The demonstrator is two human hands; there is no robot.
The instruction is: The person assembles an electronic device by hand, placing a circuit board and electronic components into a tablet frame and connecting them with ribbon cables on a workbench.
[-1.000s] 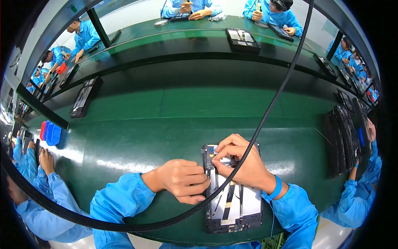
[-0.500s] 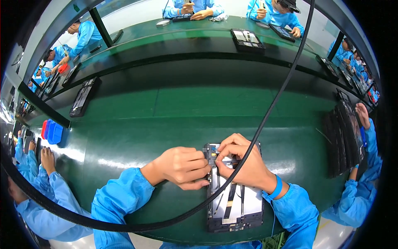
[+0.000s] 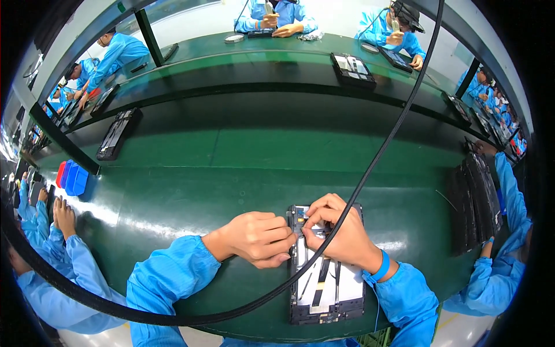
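Note:
An opened tablet [image 3: 350, 283], with a black frame, white battery and flat dark ribbon cables, lies on the green bench in front of me. My left hand [image 3: 257, 238] is at its upper left edge, fingers curled in and thumb against them. Over the upper part of the tablet, my right hand [image 3: 340, 228] makes a pinch close to the left fingertips. Whatever either hand pinches is too small or hidden to make out. A blue wrist strap [image 3: 383, 266] with a thin cord circles my right wrist.
A thick black cable [image 3: 370, 168] loops across the view, passing in front of my right hand. Dark tablet-like units stand in a stack [image 3: 471, 202] at right, beside a co-worker's arm. Blue bins [image 3: 76, 180] and a red bin [image 3: 60, 174] sit left. Another opened unit [image 3: 118, 134] lies far left.
The whole view has shifted slightly. My hands hold nearly the same pose, the left fingertips a little closer to the right ones. The right-hand co-worker's hand has moved toward the stack's far end.

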